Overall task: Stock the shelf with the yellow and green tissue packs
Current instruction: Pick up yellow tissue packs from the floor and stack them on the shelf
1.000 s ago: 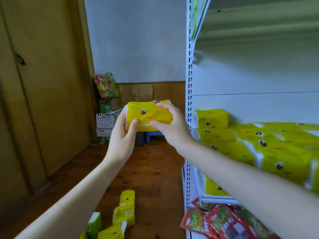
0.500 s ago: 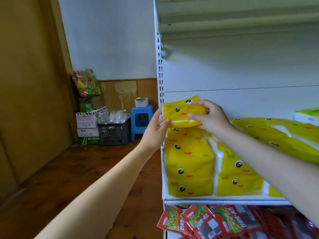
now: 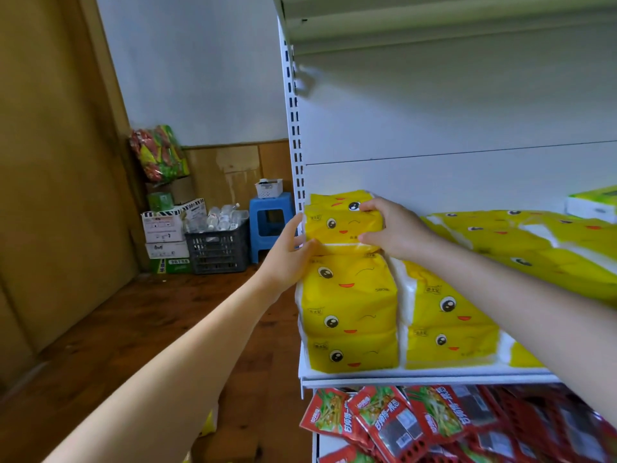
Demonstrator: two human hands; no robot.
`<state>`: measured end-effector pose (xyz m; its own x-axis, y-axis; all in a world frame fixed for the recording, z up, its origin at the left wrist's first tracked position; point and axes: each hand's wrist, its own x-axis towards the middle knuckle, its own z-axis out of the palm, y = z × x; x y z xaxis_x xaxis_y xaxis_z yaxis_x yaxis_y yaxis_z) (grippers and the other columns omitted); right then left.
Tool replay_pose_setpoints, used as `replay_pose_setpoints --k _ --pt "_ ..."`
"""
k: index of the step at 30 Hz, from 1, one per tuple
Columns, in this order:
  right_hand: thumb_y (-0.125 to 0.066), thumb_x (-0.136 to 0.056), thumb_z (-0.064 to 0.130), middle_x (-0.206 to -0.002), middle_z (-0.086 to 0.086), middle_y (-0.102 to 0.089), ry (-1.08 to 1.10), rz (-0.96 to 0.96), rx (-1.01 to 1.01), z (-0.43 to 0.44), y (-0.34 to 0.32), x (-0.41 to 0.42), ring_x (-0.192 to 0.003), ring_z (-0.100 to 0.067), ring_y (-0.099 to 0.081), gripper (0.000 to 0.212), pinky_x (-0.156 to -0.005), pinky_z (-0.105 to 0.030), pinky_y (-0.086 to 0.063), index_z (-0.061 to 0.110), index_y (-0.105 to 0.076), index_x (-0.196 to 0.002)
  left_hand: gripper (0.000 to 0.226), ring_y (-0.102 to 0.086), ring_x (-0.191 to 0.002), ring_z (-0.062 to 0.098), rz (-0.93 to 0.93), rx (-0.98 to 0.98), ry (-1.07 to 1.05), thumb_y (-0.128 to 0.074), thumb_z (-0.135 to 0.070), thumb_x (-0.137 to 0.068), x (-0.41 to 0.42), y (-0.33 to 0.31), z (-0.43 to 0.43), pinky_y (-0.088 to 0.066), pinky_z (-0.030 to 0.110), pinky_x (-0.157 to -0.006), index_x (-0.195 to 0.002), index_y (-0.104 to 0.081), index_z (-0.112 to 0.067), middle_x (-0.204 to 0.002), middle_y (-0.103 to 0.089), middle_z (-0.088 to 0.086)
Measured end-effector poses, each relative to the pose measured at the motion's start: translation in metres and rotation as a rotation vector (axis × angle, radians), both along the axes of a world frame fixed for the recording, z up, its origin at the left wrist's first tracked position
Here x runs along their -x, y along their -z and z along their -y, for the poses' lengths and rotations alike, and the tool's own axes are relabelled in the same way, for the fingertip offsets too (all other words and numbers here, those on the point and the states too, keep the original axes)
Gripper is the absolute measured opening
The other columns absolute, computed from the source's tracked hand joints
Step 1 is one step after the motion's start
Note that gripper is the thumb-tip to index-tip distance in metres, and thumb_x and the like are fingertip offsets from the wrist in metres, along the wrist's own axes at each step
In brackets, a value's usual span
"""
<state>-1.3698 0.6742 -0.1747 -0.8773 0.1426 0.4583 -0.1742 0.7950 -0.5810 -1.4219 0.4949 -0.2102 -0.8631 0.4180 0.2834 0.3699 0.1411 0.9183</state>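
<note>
On top of the left-most stack [image 3: 347, 312] of the shelf [image 3: 417, 375], tight against the slotted upright [image 3: 295, 128], sits the yellow pack [image 3: 344, 225] you are placing. Its long axis runs from 9 to 3 o'clock along the shelf front, face outward, and its underside looks to be touching the pack beneath it.

The pack lies between your hands: at 3 o'clock from your left hand [image 3: 287, 259] and at 9 o'clock from your right hand [image 3: 397, 228]. The two are about equally near, one on each short end.

Your right hand pinches the right end, fingers curled over the top and thumb pressed in under the front edge. Your left hand cups the left end, fingers up along the end face and thumb against the lower front corner. Neither hand is spread free.

The coming move is probably a short push toward 12 o'clock to square the pack, then a release.

At 3 o'clock from the stack stands a second yellow stack [image 3: 447, 329]. A green pack [image 3: 594, 203] shows far out at 3 o'clock. Red snack packets [image 3: 400, 426] fill the tier at 6 o'clock.
</note>
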Motion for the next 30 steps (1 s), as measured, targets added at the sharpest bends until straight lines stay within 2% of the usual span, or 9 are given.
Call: replay_pose_setpoints --k 3,6,10,13,15,19,23,27,30 --pt "-0.067 -0.084 0.014 -0.138 -0.006 -0.046 -0.010 0.017 0.003 -0.001 0.003 0.002 -0.110 -0.018 -0.049 0.055 -0.084 -0.022 -0.036 0.021 -0.045 -0.134 0.071 -0.062 -0.108 0.028 -0.095 0.112 -0.029 -0.044 -0.015 -0.098 0.000 -0.003 -0.001 -0.053 0.048 -0.088 -0.145 -0.001 -0.045 -0.136 -0.052 0.011" --pt "-0.067 -0.083 0.017 -0.128 -0.004 -0.050 -0.040 0.044 0.038 -0.004 0.004 0.002 -0.098 -0.014 -0.045 0.056 -0.075 -0.021 -0.036 0.022 -0.044 -0.134 0.065 -0.055 -0.120 0.030 -0.147 0.236 -0.029 -0.042 -0.015 -0.099 0.000 -0.007 0.000 -0.050 0.048 -0.094 -0.144 -0.009 -0.047 -0.146 -0.042 0.009" --pt "-0.066 -0.085 0.021 -0.140 -0.008 -0.044 -0.063 0.078 0.058 -0.010 0.000 0.001 -0.127 -0.020 -0.043 0.061 -0.087 -0.020 -0.033 0.020 -0.039 -0.140 0.058 -0.053 -0.122 0.030 -0.136 0.316 -0.043 -0.039 -0.014 -0.100 -0.002 -0.012 -0.002 -0.049 0.045 -0.096 -0.147 -0.014 -0.037 -0.147 -0.039 0.008" --pt "-0.066 -0.085 0.022 -0.143 -0.010 -0.041 -0.054 0.077 0.042 -0.010 0.000 0.000 -0.129 -0.022 -0.041 0.062 -0.089 -0.021 -0.032 0.020 -0.038 -0.140 0.070 -0.051 -0.123 0.032 -0.121 0.288 -0.055 -0.043 -0.015 -0.099 -0.003 -0.011 -0.002 -0.047 0.048 -0.097 -0.147 0.001 -0.040 -0.148 -0.039 0.009" --pt "-0.067 -0.084 0.024 -0.146 -0.009 -0.033 -0.040 0.062 0.013 -0.007 -0.007 -0.004 -0.133 -0.022 -0.035 0.064 -0.097 -0.023 -0.030 0.022 -0.037 -0.140 0.075 -0.054 -0.121 0.030 -0.063 0.200 -0.047 -0.047 -0.014 -0.098 -0.003 -0.011 0.002 -0.051 0.041 -0.092 -0.148 0.005 -0.037 -0.143 -0.045 0.011" --pt "-0.066 -0.084 0.024 -0.146 -0.002 -0.031 -0.100 -0.111 -0.004 0.009 -0.032 -0.012 -0.135 -0.014 -0.030 0.059 -0.099 -0.016 -0.021 0.022 -0.041 -0.137 0.072 -0.040 -0.134 0.023 -0.076 0.174 -0.054 -0.047 -0.019 -0.097 -0.014 -0.017 0.015 -0.041 0.024 -0.097 -0.150 0.002 -0.028 -0.148 -0.038 0.007" --pt "-0.064 -0.085 0.024 -0.143 0.002 -0.040 -0.218 -0.189 -0.089 0.057 -0.037 -0.009 -0.133 -0.010 -0.034 0.054 -0.106 -0.018 -0.024 0.022 -0.044 -0.135 0.067 -0.040 -0.134 0.019 -0.136 0.208 -0.170 -0.045 -0.029 -0.098 -0.015 -0.016 0.046 -0.031 0.020 -0.092 -0.150 -0.002 -0.030 -0.149 -0.036 0.009" --pt "-0.064 -0.085 0.023 -0.140 0.003 -0.045 -0.402 -0.183 -0.093 0.126 -0.032 -0.004 -0.131 -0.008 -0.038 0.052 -0.109 -0.023 -0.027 0.020 -0.045 -0.134 0.062 -0.042 -0.132 0.016 -0.130 0.204 -0.303 -0.042 -0.028 -0.099 -0.014 0.003 0.104 -0.031 0.021 -0.096 -0.150 -0.007 -0.026 -0.146 -0.042 0.005" --pt "-0.063 -0.085 0.025 -0.138 0.005 -0.047 -0.516 -0.141 -0.137 0.181 -0.013 0.003 -0.129 -0.007 -0.040 0.051 -0.112 -0.031 -0.029 0.021 -0.045 -0.133 0.059 -0.047 -0.127 0.017 -0.106 0.216 -0.451 -0.043 -0.024 -0.099 -0.016 0.028 0.162 -0.039 0.015 -0.085 -0.150 -0.014 -0.022 -0.143 -0.046 0.004"
